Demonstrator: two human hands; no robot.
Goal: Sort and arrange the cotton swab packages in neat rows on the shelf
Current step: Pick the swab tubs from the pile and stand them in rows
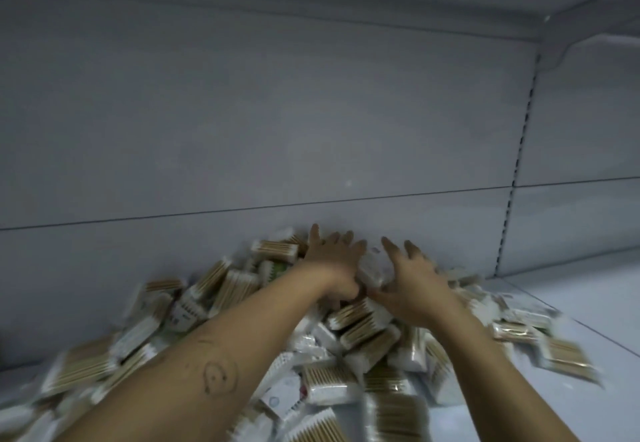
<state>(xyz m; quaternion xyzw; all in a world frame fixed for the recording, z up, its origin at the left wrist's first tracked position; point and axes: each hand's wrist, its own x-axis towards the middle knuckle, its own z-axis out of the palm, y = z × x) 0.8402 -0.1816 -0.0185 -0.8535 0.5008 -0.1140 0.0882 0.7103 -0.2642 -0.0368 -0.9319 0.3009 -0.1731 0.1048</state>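
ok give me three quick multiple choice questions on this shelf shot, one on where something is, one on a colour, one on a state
1. Where are the left hand and right hand?
A) at the back of the heap, by the rear wall
B) at the front edge
C) above the upper board

2. What colour are the swab sticks?
A) blue
B) tan
C) black

3. How do the packages lie on the shelf?
A) in neat rows
B) in a jumbled heap
C) inside a box

Answers:
1 A, both arms stretch over the heap to the wall.
2 B, tan shows through the clear wraps.
3 B, they lie at all angles, overlapping.
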